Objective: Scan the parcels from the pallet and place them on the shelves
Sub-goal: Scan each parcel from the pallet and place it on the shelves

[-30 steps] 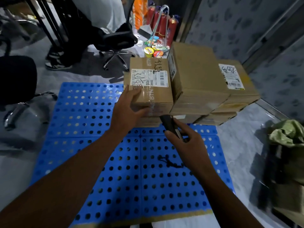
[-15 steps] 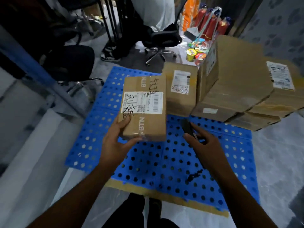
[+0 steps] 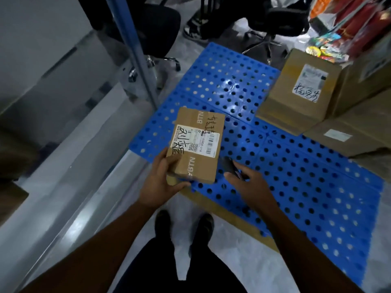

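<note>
My left hand [image 3: 161, 182] grips a small brown parcel [image 3: 197, 142] by its near left corner, held in the air above the near edge of the blue perforated pallet [image 3: 296, 166]. The parcel's white barcode label and black handwriting face up. My right hand [image 3: 249, 185] holds a dark handheld scanner [image 3: 227, 166] just right of the parcel; only its tip shows past my fingers. Another labelled parcel [image 3: 300, 89] stands on the pallet at the far right, against larger cardboard boxes [image 3: 355, 127].
A grey shelf surface [image 3: 53, 123] with a blue-grey upright post [image 3: 135, 49] runs along the left. Black office chairs [image 3: 275, 22] stand beyond the pallet. Colourful snack packs [image 3: 330, 45] sit at the upper right. My feet [image 3: 184, 227] stand on the pale floor by the pallet's edge.
I have lifted the small parcel off the stack and drawn it toward me and left. My view has swung left toward the shelf. The scanner hand stays beside the parcel.
</note>
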`<state>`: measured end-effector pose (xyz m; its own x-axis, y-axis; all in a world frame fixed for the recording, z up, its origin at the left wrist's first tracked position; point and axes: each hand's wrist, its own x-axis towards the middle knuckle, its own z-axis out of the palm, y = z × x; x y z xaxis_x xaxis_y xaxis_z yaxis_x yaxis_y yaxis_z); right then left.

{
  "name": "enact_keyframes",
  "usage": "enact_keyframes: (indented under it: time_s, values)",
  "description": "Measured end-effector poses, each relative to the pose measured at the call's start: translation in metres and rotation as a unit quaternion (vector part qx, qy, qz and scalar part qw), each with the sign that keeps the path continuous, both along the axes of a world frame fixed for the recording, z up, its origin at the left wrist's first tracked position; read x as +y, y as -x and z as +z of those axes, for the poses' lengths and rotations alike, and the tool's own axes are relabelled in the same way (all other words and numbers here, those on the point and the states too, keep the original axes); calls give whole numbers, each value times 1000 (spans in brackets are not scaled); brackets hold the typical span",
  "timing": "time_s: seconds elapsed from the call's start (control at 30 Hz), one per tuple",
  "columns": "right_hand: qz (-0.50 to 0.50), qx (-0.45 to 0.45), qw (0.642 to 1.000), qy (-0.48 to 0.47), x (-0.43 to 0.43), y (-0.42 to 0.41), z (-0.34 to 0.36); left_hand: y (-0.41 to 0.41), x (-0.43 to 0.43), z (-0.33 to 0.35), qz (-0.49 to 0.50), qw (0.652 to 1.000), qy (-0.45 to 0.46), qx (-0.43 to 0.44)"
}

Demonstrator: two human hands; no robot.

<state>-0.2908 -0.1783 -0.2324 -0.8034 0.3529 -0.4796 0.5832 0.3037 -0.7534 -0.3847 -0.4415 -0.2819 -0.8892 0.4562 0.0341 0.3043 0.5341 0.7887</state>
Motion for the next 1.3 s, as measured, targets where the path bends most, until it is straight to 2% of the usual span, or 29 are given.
enact_keyframes:
  time_s: [0.13,0.2,0.37,0.53,0.7,0.8,1.03,1.3]
  values:
    - [28,-5,998,-62,2,-1,11,19,4,-6,-53,998,-7,-19]
    - [56,-13,990,-129,1,1,24,26,8,-8,-89,996,6,-17]
    - [185,-97,930,-302,-4,11,65,29,15,-10,-94,996,6,0]
    - [217,-181,877,-388,-17,13,98,28,13,-2,-100,995,23,-13]
    - [210,-186,856,-434,-36,8,123,23,9,4,-118,993,14,19]
    - [220,-196,846,-445,-48,5,133,20,8,6,-108,994,23,7]
    - [216,-234,835,-448,-65,-8,146,24,12,3,-121,991,35,-34]
    - [238,-224,834,-445,-46,-8,183,29,15,-6,-114,991,45,-45]
